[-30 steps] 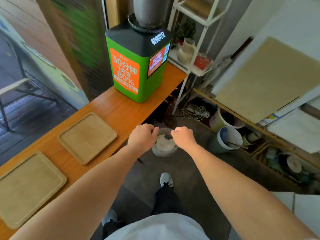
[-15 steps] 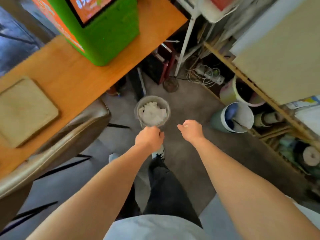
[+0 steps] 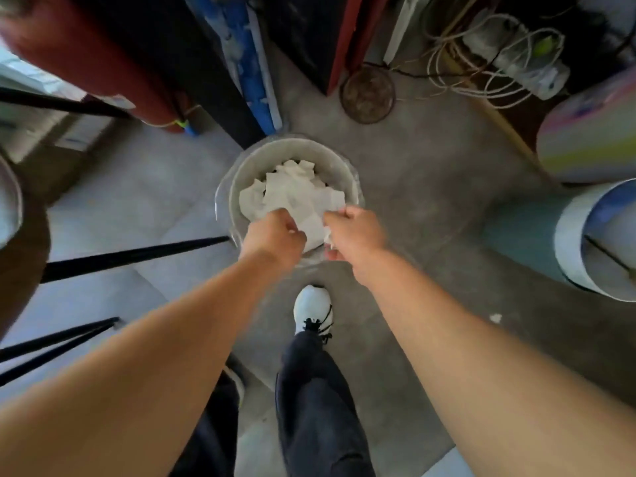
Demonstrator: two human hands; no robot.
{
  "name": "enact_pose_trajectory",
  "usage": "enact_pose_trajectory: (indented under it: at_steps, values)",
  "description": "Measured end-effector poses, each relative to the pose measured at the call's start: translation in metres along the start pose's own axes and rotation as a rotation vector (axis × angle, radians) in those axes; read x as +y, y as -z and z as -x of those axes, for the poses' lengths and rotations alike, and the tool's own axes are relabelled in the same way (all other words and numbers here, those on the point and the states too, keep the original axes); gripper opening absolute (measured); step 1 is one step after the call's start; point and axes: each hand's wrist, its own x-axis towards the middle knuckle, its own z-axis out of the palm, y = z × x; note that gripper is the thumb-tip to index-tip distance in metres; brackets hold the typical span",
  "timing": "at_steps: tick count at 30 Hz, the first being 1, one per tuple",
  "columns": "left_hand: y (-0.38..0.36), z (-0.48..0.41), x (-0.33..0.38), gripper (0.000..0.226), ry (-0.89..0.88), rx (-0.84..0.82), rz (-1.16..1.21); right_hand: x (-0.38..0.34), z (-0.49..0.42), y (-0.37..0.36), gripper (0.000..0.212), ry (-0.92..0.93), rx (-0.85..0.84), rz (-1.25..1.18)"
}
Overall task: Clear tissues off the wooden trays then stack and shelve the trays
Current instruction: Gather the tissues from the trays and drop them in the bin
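Note:
A round grey waste bin [image 3: 241,168] stands on the concrete floor in front of my feet, filled with crumpled white tissues [image 3: 292,192]. Both my hands are over its near rim, close together. My left hand [image 3: 273,235] is curled shut with a scrap of white tissue showing at its fingertips. My right hand [image 3: 356,232] is closed on a piece of white tissue that shows under its fingers. The wooden trays are out of view.
My white shoe [image 3: 312,304] is just behind the bin. Black chair legs [image 3: 130,254] cross the floor at left. A round floor drain cover [image 3: 367,94] and tangled cables [image 3: 495,60] lie beyond. Two buckets [image 3: 595,235] stand at right.
The view has tipped down from the tabletop and trays to the floor. Both fists have moved forward and down onto the bin's near rim, over the tissues.

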Motion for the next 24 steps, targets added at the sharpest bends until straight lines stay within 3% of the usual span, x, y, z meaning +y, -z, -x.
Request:
enact_pose_trajectory:
  at_steps: [9,16,24]
  values:
    - [-0.026,-0.100,-0.030,0.015,-0.066,0.080,-0.027,-0.001,-0.105,-0.046,0.010,0.051,0.025,0.055]
    - [-0.024,-0.104,-0.034,0.053,-0.102,0.038,0.003,-0.005,-0.114,-0.054,0.059,0.111,0.012,0.232]
    - [0.021,-0.044,-0.035,0.056,-0.113,0.047,0.025,-0.018,-0.048,-0.027,0.041,0.146,0.027,0.175]
